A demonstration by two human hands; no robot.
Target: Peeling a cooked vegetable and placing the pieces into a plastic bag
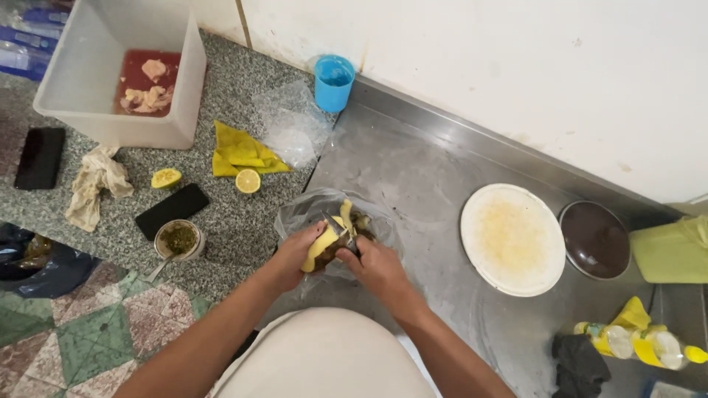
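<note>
The left hand (295, 254) is curled around a yellow potato (321, 247), holding it over a clear plastic bag (310, 210) that sits at the near edge of the steel counter (413, 169), with peelings lying inside the bag. The right hand (376, 267) is closed around a small knife (341, 234), whose blade rests against the potato's upper side; a strip of yellow peel stands up just beyond it. Both fists are tight on what they hold, with no open fingers showing. To the right on the steel lie a round white cutting board (512, 239) and, just beside it, a dark round lid (595, 239). On the speckled stone worktop (236, 221) to the left are two lemon halves (248, 180), a yellow cloth (240, 151), a black phone (172, 210), a small jar of green paste (180, 239) with a spoon in it, and a crumpled rag (94, 184). A white tub (118, 70) holding pale meat pieces in reddish liquid stands farther back, and a blue cup (333, 82) stands against the wall
</note>
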